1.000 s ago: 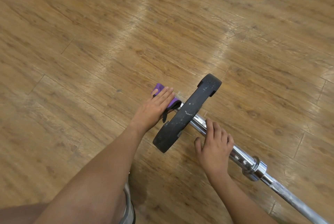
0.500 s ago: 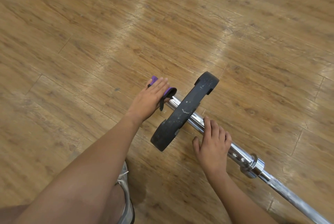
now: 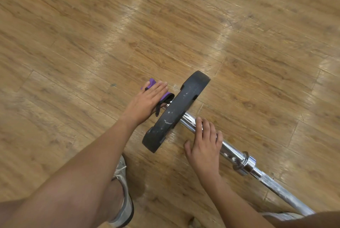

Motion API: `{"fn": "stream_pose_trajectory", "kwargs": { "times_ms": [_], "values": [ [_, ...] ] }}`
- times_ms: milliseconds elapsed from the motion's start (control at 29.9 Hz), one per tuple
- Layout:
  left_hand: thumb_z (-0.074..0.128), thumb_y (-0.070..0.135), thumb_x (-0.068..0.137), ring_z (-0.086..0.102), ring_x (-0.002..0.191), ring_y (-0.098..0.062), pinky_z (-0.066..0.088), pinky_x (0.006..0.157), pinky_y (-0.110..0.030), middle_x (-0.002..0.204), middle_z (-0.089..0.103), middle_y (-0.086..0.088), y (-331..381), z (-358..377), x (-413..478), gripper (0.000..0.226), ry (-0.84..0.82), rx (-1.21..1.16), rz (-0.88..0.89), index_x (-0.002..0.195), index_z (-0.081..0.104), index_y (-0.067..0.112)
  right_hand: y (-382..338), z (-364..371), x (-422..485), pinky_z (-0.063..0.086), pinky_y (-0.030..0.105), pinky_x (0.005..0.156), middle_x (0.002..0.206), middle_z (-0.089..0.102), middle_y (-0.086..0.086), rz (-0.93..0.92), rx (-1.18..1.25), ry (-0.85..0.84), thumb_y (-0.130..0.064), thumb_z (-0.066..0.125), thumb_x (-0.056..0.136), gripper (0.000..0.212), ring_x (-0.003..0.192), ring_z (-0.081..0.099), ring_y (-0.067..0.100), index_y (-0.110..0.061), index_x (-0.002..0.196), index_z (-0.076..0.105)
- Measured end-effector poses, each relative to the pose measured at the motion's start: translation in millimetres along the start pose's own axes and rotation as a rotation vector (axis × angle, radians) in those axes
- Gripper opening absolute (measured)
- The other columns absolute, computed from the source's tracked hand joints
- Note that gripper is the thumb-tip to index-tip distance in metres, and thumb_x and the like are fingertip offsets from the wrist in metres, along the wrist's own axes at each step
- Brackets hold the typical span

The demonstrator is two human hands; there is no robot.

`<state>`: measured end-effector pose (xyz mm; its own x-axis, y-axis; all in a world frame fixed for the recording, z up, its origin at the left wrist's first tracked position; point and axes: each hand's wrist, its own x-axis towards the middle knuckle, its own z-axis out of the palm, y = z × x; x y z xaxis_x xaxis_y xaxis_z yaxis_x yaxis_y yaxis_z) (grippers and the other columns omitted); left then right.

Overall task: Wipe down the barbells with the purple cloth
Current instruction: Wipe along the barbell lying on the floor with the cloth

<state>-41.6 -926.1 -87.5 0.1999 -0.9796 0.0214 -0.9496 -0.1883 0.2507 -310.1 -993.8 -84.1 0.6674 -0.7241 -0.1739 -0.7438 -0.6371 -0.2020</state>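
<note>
Since half a sec earlier the left hand (image 3: pixel 147 101) had slid the purple cloth (image 3: pixel 166 97) back along the sleeve end, up against the black plate (image 3: pixel 175 111). Cloth sat under the palm & fingers, wrapped over the bar tip (purple poked out past the fingertips too). Right hand (image 3: pixel 206 145) lay open, fingers flat on the chrome barbell (image 3: pixel 231 152) just beside the plate's other face, gripping nothing. All on wood floor (image 3: pixel 73 43); grey shoe (image 3: pixel 123 196) below.

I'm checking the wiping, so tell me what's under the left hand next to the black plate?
Under the left hand lies the purple cloth, showing past the fingertips and beside the black plate. The bar end beneath the cloth is covered, so it cannot be seen.
</note>
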Motion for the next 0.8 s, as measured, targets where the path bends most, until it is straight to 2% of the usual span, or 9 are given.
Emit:
{"fn": "stream_pose_trajectory", "kwargs": {
  "times_ms": [134,234,335,435,502,569,669,736,803],
  "values": [
    [0.042,0.026,0.102,0.031,0.148,-0.02,0.007,0.124,-0.036,0.159,0.036,-0.008,-0.9,-9.1,-4.5,0.053,-0.025,0.004,0.031,0.152,0.04,0.007,-7.3,1.0,-10.3,0.02,0.057,0.12,0.163,0.028,0.013,0.004,0.006,-0.032,-0.034,0.058,0.092,0.08,0.152,0.021,0.031,-0.013,0.16,0.022],
    [0.048,0.016,0.099,0.034,0.147,-0.024,0.007,0.124,-0.038,0.157,0.04,-0.01,7.2,-7.9,-18.9,0.053,-0.023,0.0,-0.01,0.15,0.042,0.004,-9.7,0.8,-18.5,0.016,0.057,0.122,0.166,0.02,0.012,-0.004,0.016,-0.07,-0.037,0.057,0.093,0.083,0.155,0.013,0.031,-0.013,0.161,0.016],
    [0.043,0.018,0.099,0.037,0.145,-0.026,0.004,0.123,-0.035,0.155,0.043,-0.012,14.4,-7.4,-32.3,0.052,-0.002,-0.007,-0.067,0.148,0.045,0.002,-13.1,1.6,-27.7,0.011,0.056,0.122,0.167,0.016,0.013,-0.018,0.026,-0.089,-0.036,0.058,0.092,0.085,0.156,0.008,0.03,-0.012,0.161,0.015],
    [0.065,0.003,0.09,0.035,0.147,-0.025,0.011,0.124,-0.039,0.157,0.04,-0.011,17.6,-8.3,-43.5,0.065,-0.019,0.0,-0.062,0.15,0.042,0.003,-17.8,3.7,-36.5,0.007,0.055,0.123,0.168,0.015,0.013,-0.021,0.03,-0.094,-0.035,0.059,0.091,0.085,0.156,0.006,0.03,-0.011,0.161,0.017],
    [0.068,0.001,0.087,0.034,0.147,-0.023,0.02,0.122,-0.043,0.158,0.039,-0.01,19.4,-10.5,-49.5,0.07,-0.039,0.006,-0.054,0.151,0.041,0.004,-20.0,5.4,-42.0,0.005,0.055,0.123,0.168,0.012,0.013,-0.028,0.029,-0.09,-0.036,0.054,0.094,0.08,0.156,0.003,0.03,-0.011,0.161,0.016],
    [0.053,0.011,0.096,0.03,0.149,-0.021,0.025,0.122,-0.045,0.16,0.036,-0.008,21.6,-14.2,-51.9,0.06,-0.071,0.022,-0.043,0.153,0.037,0.006,-22.2,6.6,-47.4,0.002,0.053,0.123,0.169,0.008,0.011,-0.025,0.043,-0.083,-0.038,0.045,0.1,0.073,0.156,-0.001,0.028,-0.011,0.161,0.015],
    [0.023,0.026,0.1,0.028,0.149,-0.022,0.019,0.124,-0.043,0.16,0.034,-0.008,23.8,-19.5,-52.5,0.058,-0.115,0.012,-0.074,0.153,0.035,0.006,-26.7,8.8,-53.0,-0.002,0.05,0.124,0.17,0.006,0.008,-0.014,0.057,-0.071,-0.038,0.035,0.105,0.066,0.156,-0.003,0.026,-0.013,0.162,0.013],
    [0.029,0.021,0.1,0.026,0.15,-0.021,0.013,0.123,-0.04,0.161,0.033,-0.008,21.5,-16.7,-60.7,0.056,-0.113,0.028,-0.034,0.154,0.034,0.007,-28.3,10.4,-55.9,-0.005,0.048,0.124,0.17,0.005,0.008,-0.013,0.059,-0.073,-0.038,0.03,0.107,0.063,0.156,-0.006,0.024,-0.014,0.162,0.012],
    [0.05,0.004,0.095,0.021,0.151,-0.018,0.014,0.124,-0.042,0.163,0.028,-0.006,16.5,-10.2,-71.9,0.063,-0.097,-0.004,-0.053,0.156,0.032,0.008,-28.6,10.7,-59.3,-0.008,0.047,0.124,0.17,0.003,0.007,-0.011,0.062,-0.08,-0.039,0.027,0.108,0.061,0.156,-0.009,0.023,-0.015,0.162,0.01]
  ]
}}
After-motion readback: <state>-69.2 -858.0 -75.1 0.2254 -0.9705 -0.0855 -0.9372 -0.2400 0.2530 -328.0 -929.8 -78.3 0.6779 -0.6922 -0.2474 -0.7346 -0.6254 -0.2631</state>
